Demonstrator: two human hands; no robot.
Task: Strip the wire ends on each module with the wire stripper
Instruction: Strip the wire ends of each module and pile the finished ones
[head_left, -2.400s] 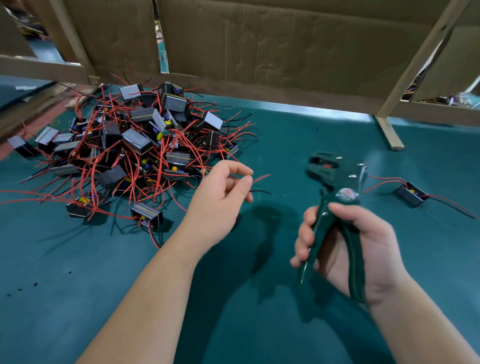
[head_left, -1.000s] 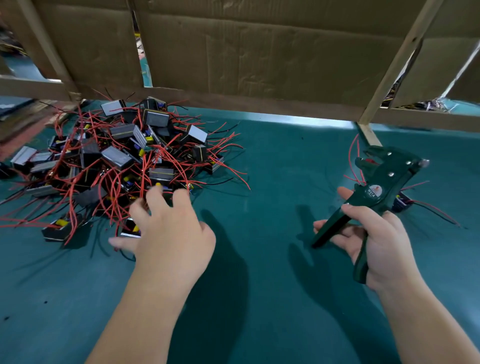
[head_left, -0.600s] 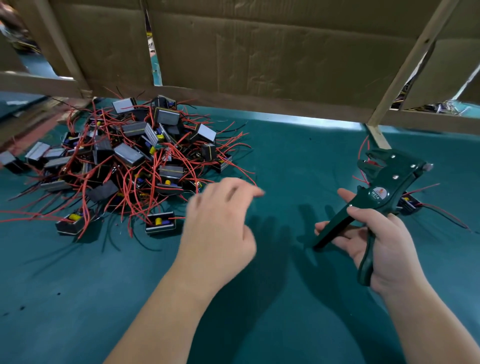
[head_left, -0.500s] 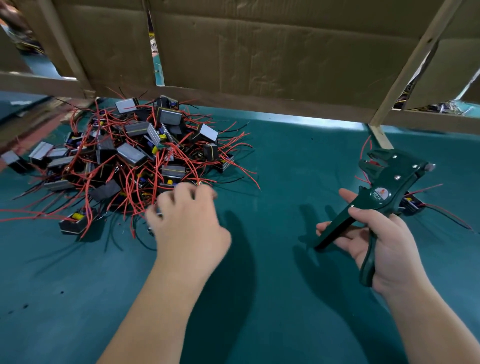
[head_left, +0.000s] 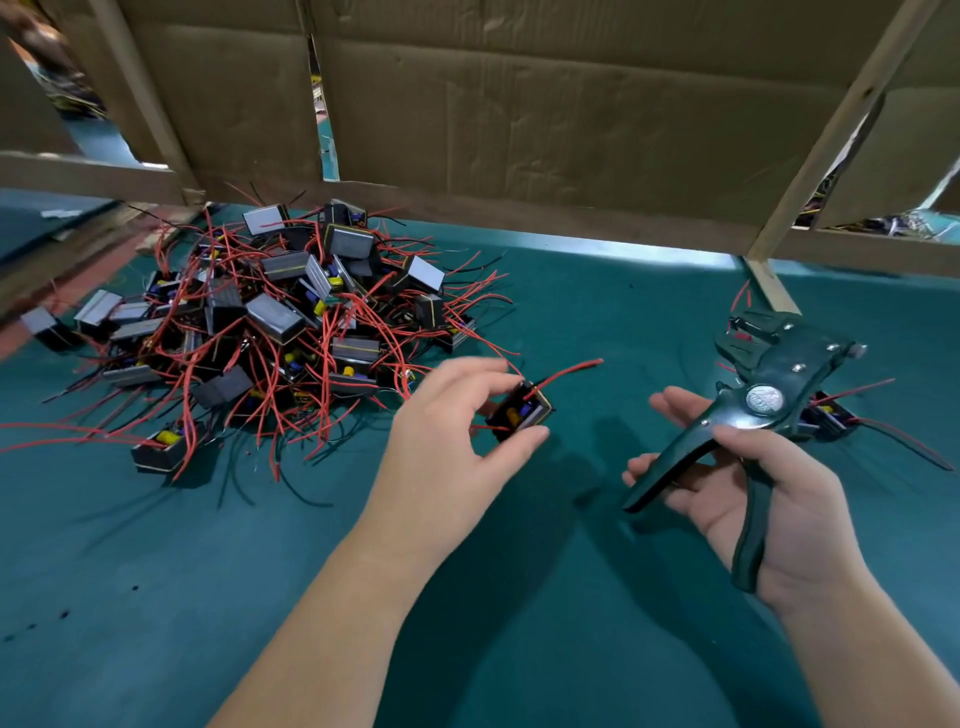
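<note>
Module pile (head_left: 291, 322) sits far-left on the bench (head_left: 519, 597). Left hand (head_left: 447, 447) pinches one module (head_left: 519, 410) mid-bench, just right of the pile. Its red wire (head_left: 566, 370) runs up and right, free end aimed at the wire stripper (head_left: 763, 395). Right hand (head_left: 753, 493) grips the wire stripper, handles spread. Hands are apart; I'd bring the tool to the wire.

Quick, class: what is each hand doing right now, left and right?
Left hand: pinches a small module.
Right hand: grips the wire stripper.
</note>
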